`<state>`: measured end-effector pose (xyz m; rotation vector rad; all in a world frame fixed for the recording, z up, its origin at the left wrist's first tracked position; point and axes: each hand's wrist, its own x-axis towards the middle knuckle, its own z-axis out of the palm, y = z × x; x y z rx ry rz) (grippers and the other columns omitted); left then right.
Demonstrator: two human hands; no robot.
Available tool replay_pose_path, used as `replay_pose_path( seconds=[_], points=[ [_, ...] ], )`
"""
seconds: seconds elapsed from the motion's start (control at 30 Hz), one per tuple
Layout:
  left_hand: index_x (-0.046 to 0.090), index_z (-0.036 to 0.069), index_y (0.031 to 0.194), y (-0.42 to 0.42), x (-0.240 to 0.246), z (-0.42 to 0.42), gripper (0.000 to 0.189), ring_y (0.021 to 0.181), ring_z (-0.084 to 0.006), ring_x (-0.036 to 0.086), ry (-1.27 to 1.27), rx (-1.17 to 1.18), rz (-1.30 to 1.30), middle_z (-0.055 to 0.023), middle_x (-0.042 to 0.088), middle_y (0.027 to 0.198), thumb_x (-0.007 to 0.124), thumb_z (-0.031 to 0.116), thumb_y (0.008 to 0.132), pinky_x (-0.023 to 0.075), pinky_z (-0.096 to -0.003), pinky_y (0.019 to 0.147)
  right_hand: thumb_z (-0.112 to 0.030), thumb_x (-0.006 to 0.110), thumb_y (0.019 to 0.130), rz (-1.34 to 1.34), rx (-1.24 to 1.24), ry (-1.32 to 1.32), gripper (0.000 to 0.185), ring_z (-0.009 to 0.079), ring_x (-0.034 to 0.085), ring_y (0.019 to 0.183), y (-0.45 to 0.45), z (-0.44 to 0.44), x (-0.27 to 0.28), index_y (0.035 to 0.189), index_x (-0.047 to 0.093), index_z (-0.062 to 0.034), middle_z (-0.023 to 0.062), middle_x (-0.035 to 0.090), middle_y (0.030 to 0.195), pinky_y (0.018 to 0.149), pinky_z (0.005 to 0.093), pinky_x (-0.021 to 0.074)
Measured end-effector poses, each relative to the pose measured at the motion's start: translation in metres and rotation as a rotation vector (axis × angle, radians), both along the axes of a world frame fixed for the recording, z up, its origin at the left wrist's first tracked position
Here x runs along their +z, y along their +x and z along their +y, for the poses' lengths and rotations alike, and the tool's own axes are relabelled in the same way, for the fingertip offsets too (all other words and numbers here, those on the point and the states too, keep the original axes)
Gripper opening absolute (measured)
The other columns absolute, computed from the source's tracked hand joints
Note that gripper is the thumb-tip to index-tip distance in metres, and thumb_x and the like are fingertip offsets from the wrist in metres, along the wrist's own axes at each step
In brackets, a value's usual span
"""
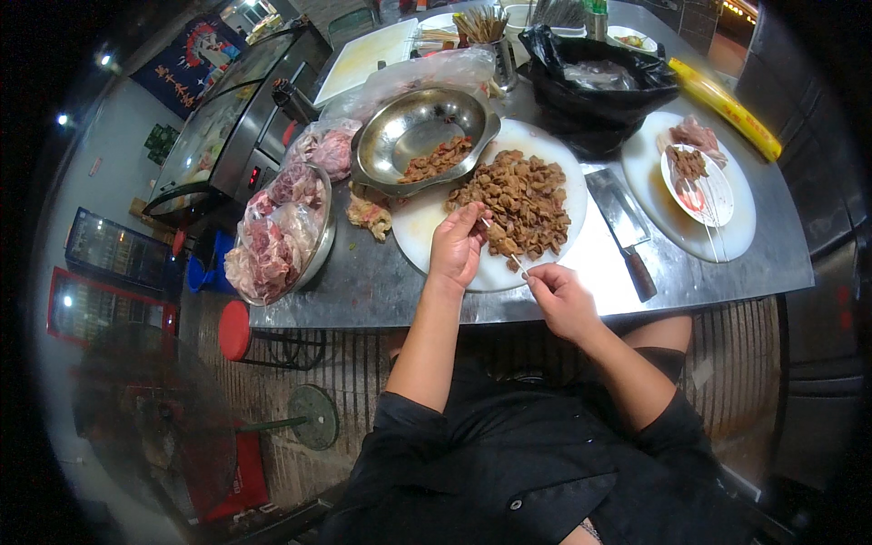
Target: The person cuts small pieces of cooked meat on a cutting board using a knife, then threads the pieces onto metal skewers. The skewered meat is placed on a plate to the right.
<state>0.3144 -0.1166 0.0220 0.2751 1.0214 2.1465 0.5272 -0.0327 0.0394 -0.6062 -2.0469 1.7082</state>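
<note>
My right hand pinches the near end of a thin skewer at the front edge of a round white cutting board. Small brown meat pieces are threaded on the skewer's middle. At its far end, the fingers of my left hand close around the tip. Just beyond both hands, a heap of brown marinated meat pieces covers much of the board. A steel basin overlaps the board's far left side, with some of the same meat inside.
Right of the board lies a cleaver. A second round board holds a white plate with meat skewers and raw meat. Bagged raw meat fills a bowl at left. Behind stand a black plastic bag and a skewer holder.
</note>
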Motion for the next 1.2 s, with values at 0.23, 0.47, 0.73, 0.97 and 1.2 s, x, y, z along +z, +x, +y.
replay_pose_path(
  seconds=[0.23, 0.47, 0.73, 0.97, 1.2],
  points=[
    [0.072, 0.0, 0.11, -0.002, 0.008, -0.005, 0.019, 0.093, -0.0154, 0.069, -0.094, 0.014, 0.176, -0.0079, 0.074, 0.101, 0.073, 0.015, 0.098, 0.0543, -0.0289, 0.085, -0.013, 0.064, 0.099, -0.024, 0.008, -0.01, 0.02, 0.0077, 0.057, 0.064, 0.001, 0.0, 0.001, 0.1, 0.072, 0.0052, 0.0047, 0.068, 0.072, 0.06, 0.028, 0.0454],
    [0.072, -0.001, 0.112, 0.008, 0.006, -0.001, 0.022, 0.094, -0.0153, 0.068, -0.096, 0.05, 0.181, -0.0081, 0.074, 0.103, 0.074, 0.015, 0.097, 0.0539, -0.0285, 0.086, -0.012, 0.064, 0.099, -0.027, -0.009, -0.04, 0.019, 0.0069, 0.056, 0.065, 0.004, -0.002, 0.007, 0.098, 0.072, 0.0055, 0.0037, 0.068, 0.072, 0.059, 0.0272, 0.0452],
    [0.07, -0.002, 0.115, 0.029, 0.004, 0.011, 0.025, 0.097, -0.0147, 0.066, -0.016, 0.133, 0.072, -0.0061, 0.072, 0.105, 0.073, 0.016, 0.098, 0.0516, -0.0292, 0.09, -0.011, 0.064, 0.099, 0.019, -0.033, -0.08, 0.019, 0.0068, 0.056, 0.065, 0.002, -0.006, 0.004, 0.097, 0.071, 0.0064, 0.0034, 0.068, 0.072, 0.059, 0.0271, 0.0453],
    [0.067, 0.002, 0.109, 0.033, 0.008, 0.019, 0.018, 0.087, -0.016, 0.065, -0.041, 0.162, 0.037, -0.0045, 0.069, 0.097, 0.067, 0.018, 0.103, 0.0544, -0.0317, 0.084, -0.01, 0.063, 0.099, 0.038, -0.055, -0.083, 0.018, 0.0077, 0.056, 0.064, -0.001, -0.008, -0.008, 0.098, 0.071, 0.0057, 0.0048, 0.068, 0.072, 0.059, 0.0281, 0.0456],
    [0.051, 0.015, 0.103, 0.053, 0.019, 0.026, 0.024, 0.063, -0.0157, 0.047, 0.095, 0.178, -0.08, -0.0021, 0.05, 0.08, 0.042, 0.035, 0.113, 0.039, -0.0314, 0.052, -0.01, 0.065, 0.097, 0.119, -0.063, 0.022, 0.015, 0.013, 0.06, 0.062, -0.02, -0.021, -0.026, 0.096, 0.07, 0.0047, 0.0137, 0.068, 0.072, 0.059, 0.0313, 0.0485]
  ],
)
